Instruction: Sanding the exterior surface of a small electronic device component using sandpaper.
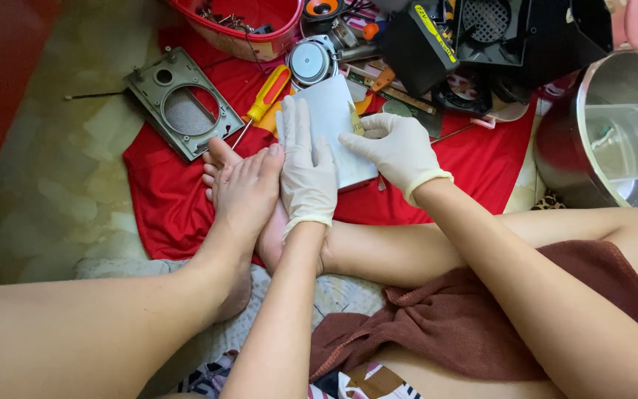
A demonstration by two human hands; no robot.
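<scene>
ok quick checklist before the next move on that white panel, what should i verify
1. Left hand flat on the white panel, steadying it: ok.
2. Right hand pinching the small yellowish tool against the panel: ok.
3. Gloves on both hands: ok.
4. Panel backed by the feet: ok.
5. Tool tip seated in a seam: cannot tell.
6. Yellow-and-red screwdriver close by on the red cloth: ok.

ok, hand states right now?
Left hand: open, flat on the white panel.
Right hand: shut, pinching a small metal piece against the panel.
</scene>
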